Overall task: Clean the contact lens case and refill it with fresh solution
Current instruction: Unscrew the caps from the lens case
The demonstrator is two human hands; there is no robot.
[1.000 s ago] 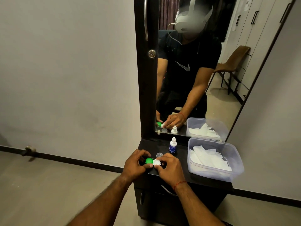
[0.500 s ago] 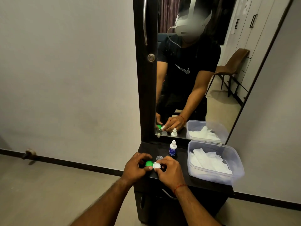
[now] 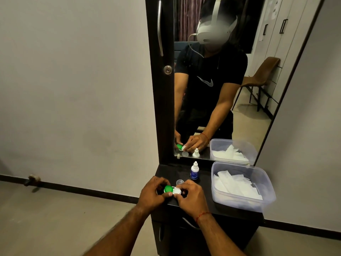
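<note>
The contact lens case (image 3: 172,190) has a green cap on its left well and a white cap on its right well. Both hands hold it just above the front left of the dark dresser top (image 3: 204,183). My left hand (image 3: 152,194) grips the green-capped side. My right hand (image 3: 191,197) pinches the white cap with fingers and thumb. A small solution bottle (image 3: 195,171) with a white nozzle and blue label stands upright behind the hands. A small clear cap (image 3: 180,181) lies between the bottle and the case.
A clear plastic tub (image 3: 265,193) with white tissues fills the right of the dresser top. A tall mirror (image 3: 221,89) rises behind, in a dark frame with a handle and lock. The floor drops away to the left.
The hands and case have stayed in place; the fingers on the white cap shifted slightly. The view drew a little closer.
</note>
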